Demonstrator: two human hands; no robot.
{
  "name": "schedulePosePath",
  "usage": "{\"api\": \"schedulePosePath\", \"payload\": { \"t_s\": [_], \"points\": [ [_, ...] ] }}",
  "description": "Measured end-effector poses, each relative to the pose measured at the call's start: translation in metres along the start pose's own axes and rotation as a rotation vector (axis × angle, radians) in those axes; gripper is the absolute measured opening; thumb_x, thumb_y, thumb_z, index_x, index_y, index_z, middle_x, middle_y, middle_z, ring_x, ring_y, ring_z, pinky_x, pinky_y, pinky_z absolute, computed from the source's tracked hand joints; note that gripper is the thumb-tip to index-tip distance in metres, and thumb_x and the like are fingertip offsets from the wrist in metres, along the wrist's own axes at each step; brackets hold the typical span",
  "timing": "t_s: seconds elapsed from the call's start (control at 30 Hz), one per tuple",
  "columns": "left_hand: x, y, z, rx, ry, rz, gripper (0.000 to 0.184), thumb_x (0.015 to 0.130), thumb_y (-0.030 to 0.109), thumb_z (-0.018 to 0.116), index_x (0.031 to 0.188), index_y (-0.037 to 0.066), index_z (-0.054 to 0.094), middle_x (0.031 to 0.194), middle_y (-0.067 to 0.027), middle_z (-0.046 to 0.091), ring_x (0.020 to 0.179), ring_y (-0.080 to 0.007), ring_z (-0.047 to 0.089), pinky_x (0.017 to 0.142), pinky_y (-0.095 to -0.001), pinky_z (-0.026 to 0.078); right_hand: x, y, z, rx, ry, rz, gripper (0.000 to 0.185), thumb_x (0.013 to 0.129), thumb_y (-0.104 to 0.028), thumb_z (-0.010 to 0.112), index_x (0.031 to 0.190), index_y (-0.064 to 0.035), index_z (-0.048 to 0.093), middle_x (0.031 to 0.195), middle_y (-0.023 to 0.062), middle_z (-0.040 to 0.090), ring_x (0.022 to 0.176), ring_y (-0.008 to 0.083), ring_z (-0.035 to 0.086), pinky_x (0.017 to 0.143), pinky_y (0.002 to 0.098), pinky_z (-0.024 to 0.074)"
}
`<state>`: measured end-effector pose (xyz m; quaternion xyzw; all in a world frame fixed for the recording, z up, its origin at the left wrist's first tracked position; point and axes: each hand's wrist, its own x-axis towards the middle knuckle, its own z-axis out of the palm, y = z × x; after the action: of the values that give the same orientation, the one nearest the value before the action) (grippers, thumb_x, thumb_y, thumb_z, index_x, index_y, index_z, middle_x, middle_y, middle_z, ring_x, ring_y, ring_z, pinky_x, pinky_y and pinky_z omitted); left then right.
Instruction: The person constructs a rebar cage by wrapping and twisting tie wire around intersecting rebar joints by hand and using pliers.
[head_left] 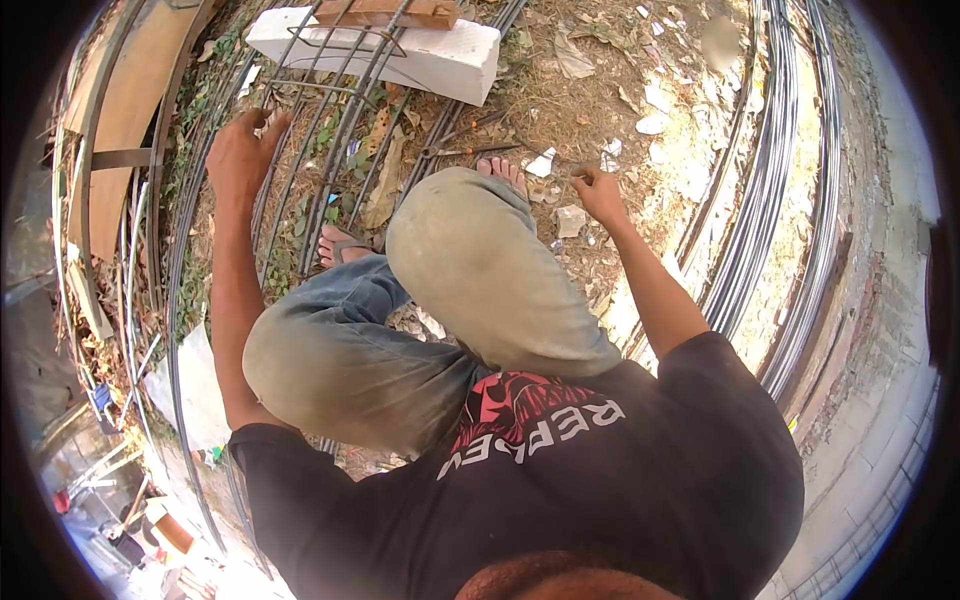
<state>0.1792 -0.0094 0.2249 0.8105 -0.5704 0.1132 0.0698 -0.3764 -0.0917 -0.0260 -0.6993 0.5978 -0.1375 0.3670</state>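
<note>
My left hand (245,155) is over the left side of a cage of long steel rebars (350,110). Its fingers are curled and the thumb points toward a thin bent stirrup (315,87); what lies under the fingers is hidden. To the right of my raised knee, my right hand (598,192) hovers over the littered ground with thumb and fingertips pinched together. Whatever is between them is too small to tell. Between the hands, a thin dark tool with orange marks (474,124) lies by the bars.
A white block (440,65) supports the cage's far end, with a brown brick (390,12) on top. Bundled steel rods (765,190) run along the right beside a pale wall (900,300). Wooden boards (115,200) stand left. My sandaled foot (342,245) is among the bars.
</note>
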Motion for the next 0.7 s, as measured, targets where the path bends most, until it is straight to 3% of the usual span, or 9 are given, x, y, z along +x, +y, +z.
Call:
{"api": "schedulePosePath", "payload": {
  "t_s": [0.07,0.17,0.2,0.27,0.33,0.47,0.57,0.63,0.7],
  "points": [
    [0.03,0.01,-0.02,0.056,-0.119,-0.217,0.057,0.103,0.052,0.06,0.114,-0.002,0.075,0.096,-0.016,0.078,0.082,-0.0343,0.074,0.077,-0.0473,0.057,0.009,-0.024,0.014,-0.09,-0.056,-0.003,0.032,0.093,-0.029,0.068,0.116,-0.0073,0.073,0.103,0.0165,0.076,0.096,0.0358,0.072,0.084,0.0481,0.0562],
    [0.032,-0.048,0.004,-0.627,0.024,-0.679,0.053,0.109,0.045,0.051,0.106,-0.001,0.077,0.081,-0.0091,0.077,0.067,-0.0211,0.071,0.061,-0.0379,0.054,0.028,-0.07,0.038,-0.266,-0.082,-0.219,0.031,0.093,-0.028,0.068,0.116,-0.0086,0.071,0.112,0.0164,0.073,0.108,0.0372,0.068,0.091,0.0494,0.0555],
    [0.023,-0.09,0.024,-0.981,0.039,-0.896,0.058,0.112,0.045,0.043,0.106,-0.001,0.077,0.087,-0.0074,0.078,0.073,-0.0111,0.07,0.057,-0.0295,0.048,0.04,-0.081,0.047,-0.328,-0.077,-0.333,0.031,0.092,-0.028,0.068,0.116,-0.0088,0.071,0.114,0.0163,0.071,0.111,0.0367,0.067,0.092,0.0493,0.0555],
    [-0.001,-0.107,0.033,-1.123,0.144,-1.083,0.055,0.113,0.043,0.042,0.109,0.0,0.077,0.091,-0.0072,0.078,0.079,-0.011,0.07,0.059,-0.0295,0.047,0.062,-0.095,0.067,-0.376,-0.12,-0.497,0.033,0.093,-0.023,0.065,0.122,-0.0074,0.066,0.125,0.0164,0.066,0.121,0.0363,0.061,0.099,0.0478,0.0529],
    [-0.026,-0.094,0.033,-1.213,0.215,-0.994,0.054,0.111,0.045,0.047,0.117,-0.001,0.074,0.097,-0.0077,0.078,0.084,-0.0114,0.07,0.064,-0.0278,0.049,0.092,-0.12,0.094,-0.42,-0.178,-0.709,0.036,0.094,-0.019,0.063,0.128,-0.006,0.062,0.135,0.0165,0.061,0.132,0.0358,0.055,0.105,0.0464,0.0504],
    [-0.059,-0.077,0.03,-1.221,0.211,-0.714,0.06,0.102,0.051,0.065,0.137,0.002,0.065,0.116,-0.0099,0.076,0.097,-0.0183,0.073,0.079,-0.0315,0.056,0.139,-0.135,0.13,-0.644,-0.33,-0.784,0.057,0.089,-0.018,0.07,0.14,-0.0031,0.05,0.141,0.0198,0.055,0.137,0.0393,0.05,0.114,0.0526,0.0406],
    [-0.087,-0.086,0.042,-0.736,0.001,-0.529,0.067,0.091,0.042,0.079,0.149,0.016,0.056,0.144,-0.015,0.06,0.13,-0.0306,0.059,0.105,-0.0423,0.05,0.146,-0.153,0.131,-0.851,-0.506,-0.743,0.068,0.086,-0.021,0.073,0.144,-0.0011,0.046,0.143,0.0218,0.054,0.139,0.0394,0.048,0.115,0.0516,0.041],
    [-0.097,-0.087,0.059,-0.386,-0.077,-0.347,0.082,0.082,0.039,0.086,0.155,0.025,0.049,0.16,-0.018,0.045,0.146,-0.0368,0.045,0.119,-0.05,0.043,0.146,-0.15,0.133,-0.813,-0.493,-0.768,0.062,0.086,-0.024,0.073,0.14,-0.001,0.052,0.138,0.0221,0.056,0.137,0.0401,0.05,0.113,0.0521,0.0417],
    [-0.097,-0.079,0.07,-0.325,-0.16,-0.306,0.089,0.079,0.034,0.087,0.157,0.031,0.044,0.168,-0.0161,0.028,0.154,-0.0371,0.03,0.124,-0.0523,0.035,0.146,-0.143,0.132,-0.815,-0.521,-0.754,0.054,0.086,-0.027,0.072,0.132,-0.0009,0.059,0.133,0.0219,0.058,0.133,0.0407,0.052,0.11,0.0526,0.0433]
  ]
}}
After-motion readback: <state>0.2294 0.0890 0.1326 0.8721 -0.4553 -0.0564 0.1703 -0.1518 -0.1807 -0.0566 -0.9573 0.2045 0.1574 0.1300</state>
